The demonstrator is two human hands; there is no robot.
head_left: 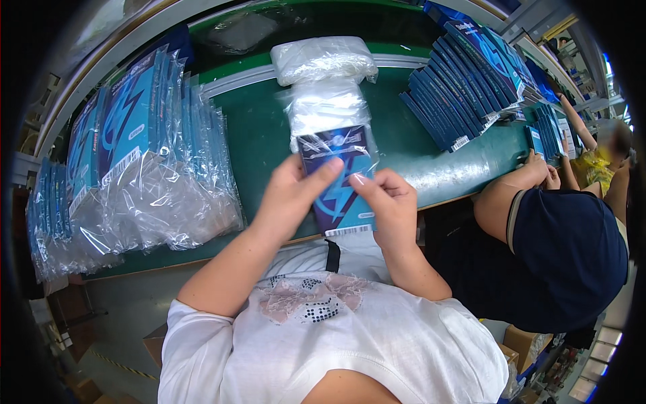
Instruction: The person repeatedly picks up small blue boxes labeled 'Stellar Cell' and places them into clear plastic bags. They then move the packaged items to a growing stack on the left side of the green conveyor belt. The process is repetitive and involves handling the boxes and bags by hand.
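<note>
I hold a flat blue box (pixel 330 202) with a light-blue lightning pattern in front of me at the bench's near edge. My left hand (pixel 296 192) grips its left side, thumb pressed on the front. On the other side my right hand (pixel 390 202) pinches it, its thumb also on the front face. Clear plastic film covers the box's far end; how far the box sits inside a bag I cannot tell. Beyond it lie clear plastic bags (pixel 326 108), leading up to a thick folded stack of bags (pixel 323 59).
Bagged blue boxes (pixel 124 135) stand in rows at the left of the green bench (pixel 252 128). Unbagged blue boxes (pixel 457 87) lean in a row at the far right. A co-worker in a dark top (pixel 572 249) works close by on the right, hands at more boxes.
</note>
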